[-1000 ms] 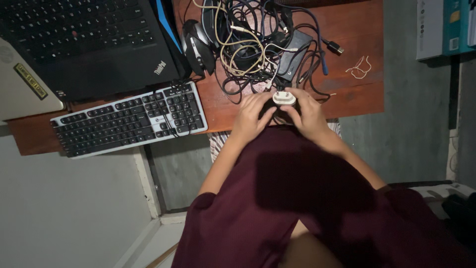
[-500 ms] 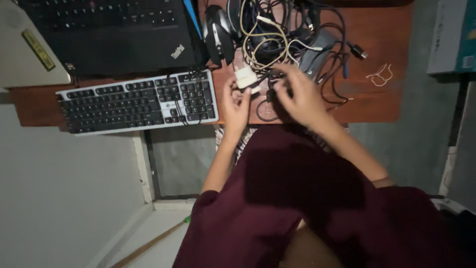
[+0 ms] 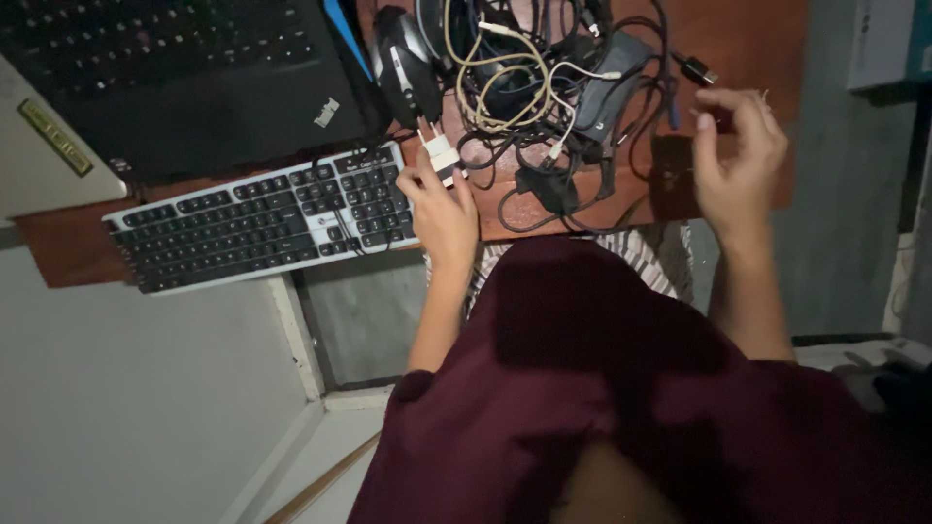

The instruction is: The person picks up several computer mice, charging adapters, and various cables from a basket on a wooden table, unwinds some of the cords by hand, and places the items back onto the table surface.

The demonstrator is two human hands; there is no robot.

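In the head view the left hand (image 3: 442,209) lies on the wooden desk (image 3: 757,58) with its fingers curled around a small white plug adapter (image 3: 439,153), pinching it between thumb and forefingers just beside the right end of the black-and-white keyboard (image 3: 257,218) and below the dark computer mouse (image 3: 406,70). The right hand (image 3: 738,155) hovers over the desk's right edge, fingers loosely half curled with thumb and forefinger drawn near each other around a thin pale loop that is too small to make out; whether it actually grips it cannot be told. Between the hands sits the tangle of cables (image 3: 544,87), black and cream cords heaped over a grey power brick (image 3: 607,92). Half a second ago the right hand was down in that tangle close beside the left; it has since swung out to the right, well apart, while the left hand has carried the adapter lower and leftward toward the keyboard. At the upper left an open black laptop (image 3: 184,78) rests partly over a pale device bearing a small yellowish rectangular label (image 3: 53,136). At the top right corner stands a box (image 3: 888,44), white on one face and teal on the other.
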